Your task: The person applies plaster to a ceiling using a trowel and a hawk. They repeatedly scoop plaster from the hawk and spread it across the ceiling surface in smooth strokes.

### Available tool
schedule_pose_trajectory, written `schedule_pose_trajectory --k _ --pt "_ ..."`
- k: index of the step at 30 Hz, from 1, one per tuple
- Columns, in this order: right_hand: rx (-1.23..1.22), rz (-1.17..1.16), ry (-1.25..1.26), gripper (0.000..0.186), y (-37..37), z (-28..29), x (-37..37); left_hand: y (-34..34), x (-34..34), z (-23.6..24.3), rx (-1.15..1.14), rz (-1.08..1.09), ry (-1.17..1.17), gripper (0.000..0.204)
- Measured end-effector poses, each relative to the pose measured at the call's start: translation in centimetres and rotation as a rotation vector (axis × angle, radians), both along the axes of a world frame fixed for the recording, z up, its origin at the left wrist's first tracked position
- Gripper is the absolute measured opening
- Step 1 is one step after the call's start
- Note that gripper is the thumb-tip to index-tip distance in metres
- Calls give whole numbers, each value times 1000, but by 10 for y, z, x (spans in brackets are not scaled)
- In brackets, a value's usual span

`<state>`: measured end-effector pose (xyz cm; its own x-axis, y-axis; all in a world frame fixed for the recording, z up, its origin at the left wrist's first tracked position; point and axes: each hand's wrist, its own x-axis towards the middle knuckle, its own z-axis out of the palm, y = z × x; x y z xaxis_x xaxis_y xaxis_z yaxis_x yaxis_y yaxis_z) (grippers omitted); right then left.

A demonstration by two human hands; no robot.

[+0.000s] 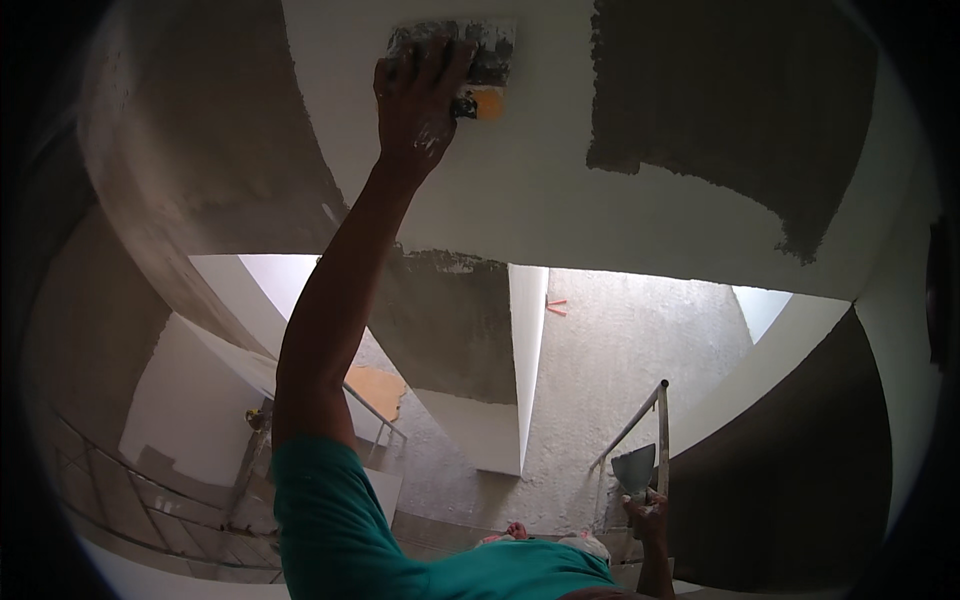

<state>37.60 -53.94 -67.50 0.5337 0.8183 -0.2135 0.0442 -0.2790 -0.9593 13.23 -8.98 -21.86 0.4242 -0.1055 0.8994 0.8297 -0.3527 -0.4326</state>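
My left hand (415,105) is raised overhead on a stretched arm, its fingers spread over the back of a wide putty knife (493,50). The blade is smeared with white and grey filler, and a small orange part shows beside my thumb. It lies at the pale coated surface (530,180) above me; whether its edge touches is hard to tell. Low at the right, my right hand (648,512) is closed round the handle of a second putty knife (634,468). That one has a flared grey blade pointing up. White residue marks both hands.
Dark uncoated patches (730,90) border the pale coat on the right and left. A beam (450,330) drops below, half grey, half white. Metal scaffold rails (640,425) stand beside my right hand, with more framework (170,510) at lower left. The floor (620,340) lies far below.
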Motion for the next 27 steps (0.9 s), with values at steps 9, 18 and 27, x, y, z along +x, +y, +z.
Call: schedule_pose_trajectory --k 9,18,27 --pt "-52 -66 -91 24 -12 -33 29 22 -7 140 87 5 -129 72" --pt "39 -147 -47 26 -2 -20 23 43 -10 223 36 95 -198 64" --pt "18 -144 -51 21 10 -18 13 46 -16 262 90 103 -106 62"
